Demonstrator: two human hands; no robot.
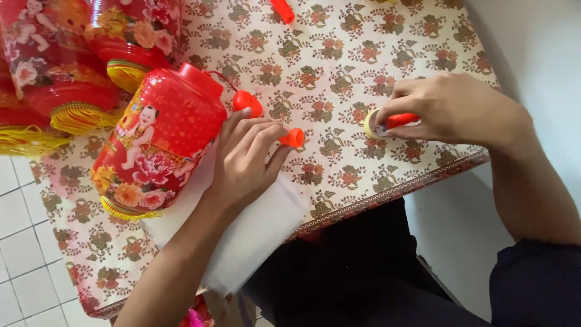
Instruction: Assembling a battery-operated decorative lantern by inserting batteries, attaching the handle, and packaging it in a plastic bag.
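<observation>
Head view: right hand with red stick near table edge.

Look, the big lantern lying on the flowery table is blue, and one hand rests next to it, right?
Not quite: the lantern is red, not blue, as the head view shows. It does lie on the flowery table, and the left hand rests beside it.

more red lanterns with yellow fringe piled at the far left corner of the floral worktop, a red stick lying at the far edge, white tiled floor off left.
</observation>
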